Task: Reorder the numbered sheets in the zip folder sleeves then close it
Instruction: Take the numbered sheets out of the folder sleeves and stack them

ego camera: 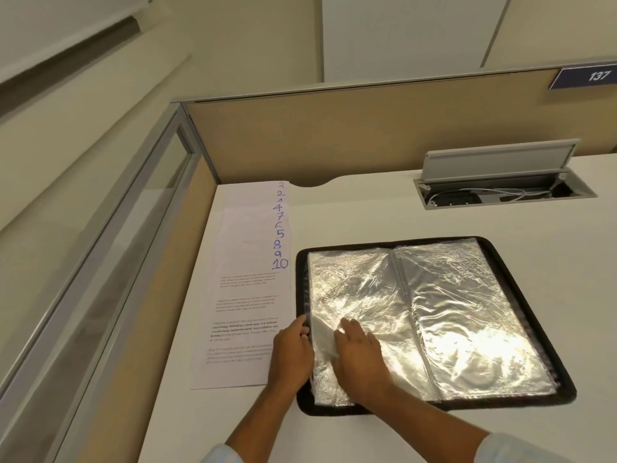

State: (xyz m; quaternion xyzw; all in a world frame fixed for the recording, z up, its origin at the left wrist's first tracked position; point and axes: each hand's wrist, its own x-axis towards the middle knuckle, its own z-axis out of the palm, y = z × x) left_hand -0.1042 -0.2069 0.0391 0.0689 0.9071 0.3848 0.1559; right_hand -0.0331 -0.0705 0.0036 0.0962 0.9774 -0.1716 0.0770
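A black zip-edged folder (334, 411) lies open near the white desk's (434, 212) front-left corner. Its crinkled clear plastic sleeves (360, 289) look light, floppy and slippery, so they are best taken at an open edge. The left grip (292, 349) pinches the left sleeve's outer edge, and the right grip (359, 354) rests spread flat on it.

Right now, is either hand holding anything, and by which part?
The left hand grips the left plastic sleeve at its outer edge; the right hand only rests flat on that sleeve, gripping nothing.
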